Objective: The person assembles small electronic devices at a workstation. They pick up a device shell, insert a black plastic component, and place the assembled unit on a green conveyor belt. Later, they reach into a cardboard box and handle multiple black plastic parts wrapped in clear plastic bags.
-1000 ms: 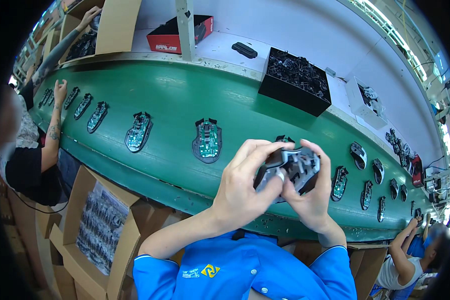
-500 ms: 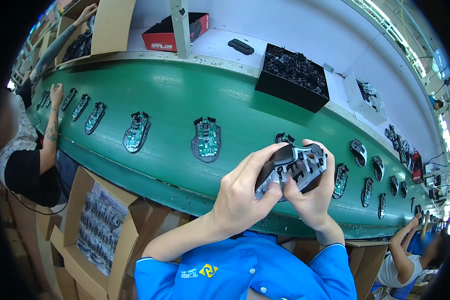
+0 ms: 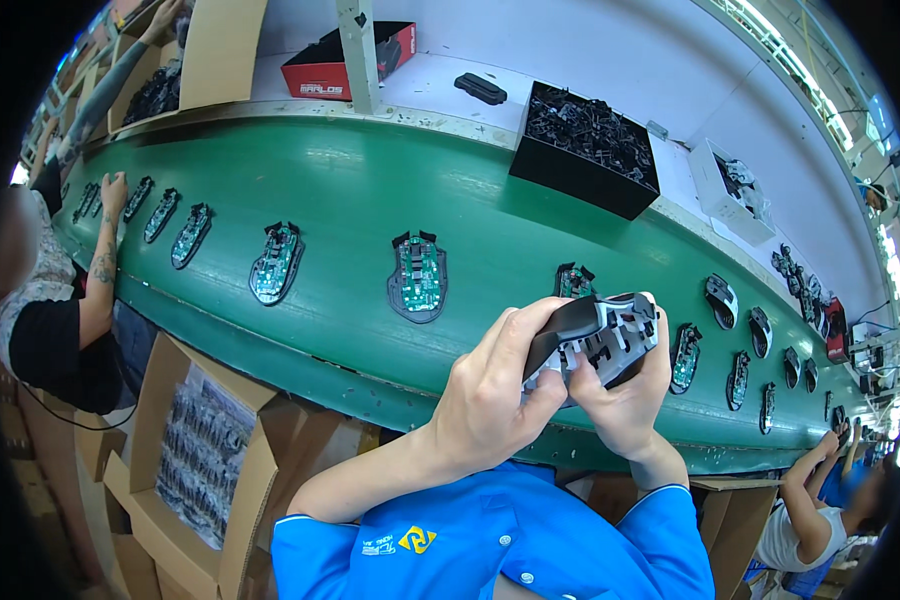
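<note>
Both my hands hold a mouse top shell (image 3: 610, 345) above the near edge of the green belt. Its outside is black and its ribbed inner side, grey and white, faces me. My left hand (image 3: 485, 395) wraps the shell's left side, thumb pressed against the inside. On the other side my right hand (image 3: 625, 405) grips it, with its thumb also inside. Just behind the shell lies a mouse base with a green circuit board (image 3: 575, 278), partly hidden. Another such mouse base (image 3: 417, 280) rests on the belt to the left.
More mouse bases (image 3: 276, 265) line the green belt (image 3: 350, 190) on both sides; mice with shells (image 3: 720, 302) sit at right. A black box of small dark parts (image 3: 588, 150) stands beyond. Co-workers are at both ends. A carton (image 3: 260, 470) stands below left.
The shell has shifted slightly right and tilted a little in my hands; my grip stays. At upper left, a co-worker's raised hand has moved up and left over the carton.
</note>
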The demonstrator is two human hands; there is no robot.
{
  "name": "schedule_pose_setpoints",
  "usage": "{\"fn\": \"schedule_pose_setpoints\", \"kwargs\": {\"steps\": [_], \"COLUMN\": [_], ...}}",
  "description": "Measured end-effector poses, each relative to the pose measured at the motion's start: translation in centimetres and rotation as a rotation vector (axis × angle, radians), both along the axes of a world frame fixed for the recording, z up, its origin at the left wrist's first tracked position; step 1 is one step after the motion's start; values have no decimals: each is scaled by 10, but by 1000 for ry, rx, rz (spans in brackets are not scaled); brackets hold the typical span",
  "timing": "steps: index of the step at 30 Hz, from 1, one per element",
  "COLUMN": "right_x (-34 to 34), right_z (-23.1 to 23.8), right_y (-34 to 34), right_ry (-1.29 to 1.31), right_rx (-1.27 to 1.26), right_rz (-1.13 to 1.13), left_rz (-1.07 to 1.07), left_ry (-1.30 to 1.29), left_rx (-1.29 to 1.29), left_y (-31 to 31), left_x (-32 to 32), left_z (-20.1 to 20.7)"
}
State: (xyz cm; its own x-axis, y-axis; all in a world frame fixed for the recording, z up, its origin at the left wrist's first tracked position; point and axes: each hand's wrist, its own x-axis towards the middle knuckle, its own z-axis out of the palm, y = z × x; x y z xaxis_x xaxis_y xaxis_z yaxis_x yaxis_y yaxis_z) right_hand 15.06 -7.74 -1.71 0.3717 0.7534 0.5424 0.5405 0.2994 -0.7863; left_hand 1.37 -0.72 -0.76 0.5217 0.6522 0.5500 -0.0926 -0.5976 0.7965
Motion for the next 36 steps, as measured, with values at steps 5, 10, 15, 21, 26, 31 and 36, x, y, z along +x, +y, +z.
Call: {"fn": "schedule_pose_setpoints", "kwargs": {"steps": [5, 10, 15, 21, 26, 31, 36], "right_x": [-1, 16, 123, 214, 179, 182, 166], "right_z": [-1, 13, 24, -78, -78, -45, -24], "right_y": [-2, 2, 15, 46, 35, -3, -64], "right_ry": [-5, -126, -157, -1023, -1054, -705, -812], "right_rx": [-1, -65, -489, -460, -591, -541, -777], "right_rz": [-10, 55, 146, -755, -486, -256, -247], "left_rz": [8, -65, -211, -107, -51, -43, -91], "left_ry": [-49, -1, 282, 308, 430, 397, 258], "left_rx": [91, 36, -319, -566, -373, -433, -684], "left_y": [2, 9, 19, 31, 39, 45, 45], "left_x": [3, 3, -35, -72, -84, -95, -98], "left_z": [-3, -1, 27, 6, 13, 14, 5]}}
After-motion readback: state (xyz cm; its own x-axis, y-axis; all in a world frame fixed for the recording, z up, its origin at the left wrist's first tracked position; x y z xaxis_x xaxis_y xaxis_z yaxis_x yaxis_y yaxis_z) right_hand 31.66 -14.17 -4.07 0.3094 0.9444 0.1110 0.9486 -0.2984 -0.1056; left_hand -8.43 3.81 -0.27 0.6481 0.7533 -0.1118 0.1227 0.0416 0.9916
